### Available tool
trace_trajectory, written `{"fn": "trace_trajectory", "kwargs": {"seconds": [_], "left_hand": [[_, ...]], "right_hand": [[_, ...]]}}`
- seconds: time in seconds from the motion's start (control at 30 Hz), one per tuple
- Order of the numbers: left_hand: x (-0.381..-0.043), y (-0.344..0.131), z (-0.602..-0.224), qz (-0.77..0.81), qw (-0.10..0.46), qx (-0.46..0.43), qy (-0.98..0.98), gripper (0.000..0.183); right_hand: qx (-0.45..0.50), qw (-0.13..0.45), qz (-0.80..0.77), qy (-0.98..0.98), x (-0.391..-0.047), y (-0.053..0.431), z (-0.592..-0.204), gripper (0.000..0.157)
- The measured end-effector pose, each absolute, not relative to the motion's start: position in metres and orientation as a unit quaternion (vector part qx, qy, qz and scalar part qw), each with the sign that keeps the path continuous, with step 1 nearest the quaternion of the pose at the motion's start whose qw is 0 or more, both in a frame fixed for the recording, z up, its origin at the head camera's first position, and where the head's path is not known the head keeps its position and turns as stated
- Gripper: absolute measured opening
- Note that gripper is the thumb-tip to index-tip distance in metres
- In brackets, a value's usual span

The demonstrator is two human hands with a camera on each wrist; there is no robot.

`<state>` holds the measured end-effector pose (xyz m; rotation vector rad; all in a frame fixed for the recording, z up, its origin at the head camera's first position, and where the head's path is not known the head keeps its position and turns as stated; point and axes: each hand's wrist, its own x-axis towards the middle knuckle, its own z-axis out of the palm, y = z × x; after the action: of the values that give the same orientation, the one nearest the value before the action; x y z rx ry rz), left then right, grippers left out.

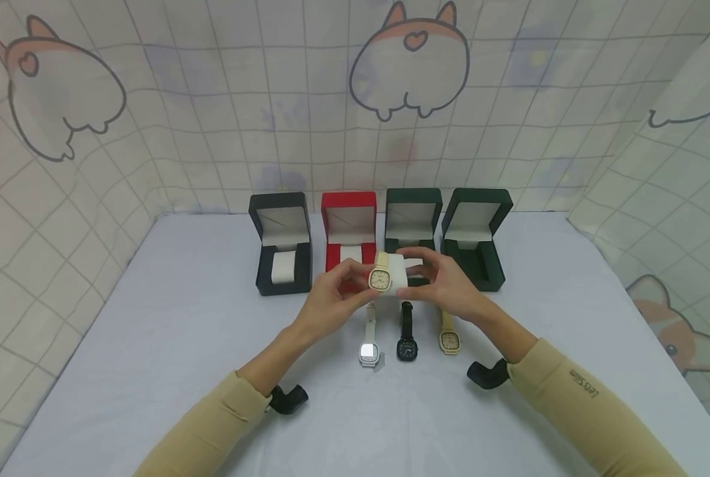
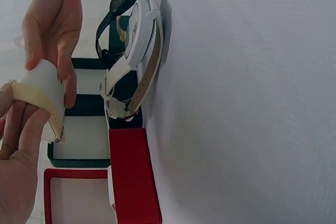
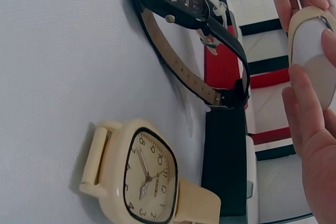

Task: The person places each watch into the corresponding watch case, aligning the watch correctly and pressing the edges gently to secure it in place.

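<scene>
A cream watch [image 1: 380,279] is looped around a white cushion [image 1: 397,273], both held above the table in front of the boxes. My left hand [image 1: 331,301] pinches the watch between thumb and fingers; in the left wrist view its cream strap [image 2: 32,96] passes round the cushion. From the other side, my right hand [image 1: 453,286] grips the cushion's end, thumb below and fingers above. Below the hands lie a white watch [image 1: 368,353], a black watch [image 1: 407,348] and another cream watch [image 1: 449,341], side by side on the table.
Open boxes stand along the back: a black box [image 1: 283,287] holding a white cushion, a red box [image 1: 349,199] with a white cushion, and two dark green boxes [image 1: 414,194], partly hidden by my right hand. A patterned cloth wall [image 1: 307,146] rises behind the white table [image 1: 211,265].
</scene>
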<state>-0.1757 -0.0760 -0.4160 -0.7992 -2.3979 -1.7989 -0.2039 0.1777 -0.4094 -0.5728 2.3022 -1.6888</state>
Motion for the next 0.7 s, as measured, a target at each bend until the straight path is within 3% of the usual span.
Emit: {"fn": "trace_trajectory", "kwargs": {"seconds": [0.53,0.7], "left_hand": [[-0.1754,-0.0752,-0.4183,-0.586,0.032,-0.265,-0.765,0.036],[-0.1776,-0.0776,-0.4193,-0.592,0.009,-0.266,-0.761,0.042]], "right_hand": [[-0.21,0.107,-0.579,0.781,-0.2036,0.1721,-0.4089,0.076],[-0.212,0.108,-0.576,0.782,-0.2034,0.1722,-0.4092,0.077]]}}
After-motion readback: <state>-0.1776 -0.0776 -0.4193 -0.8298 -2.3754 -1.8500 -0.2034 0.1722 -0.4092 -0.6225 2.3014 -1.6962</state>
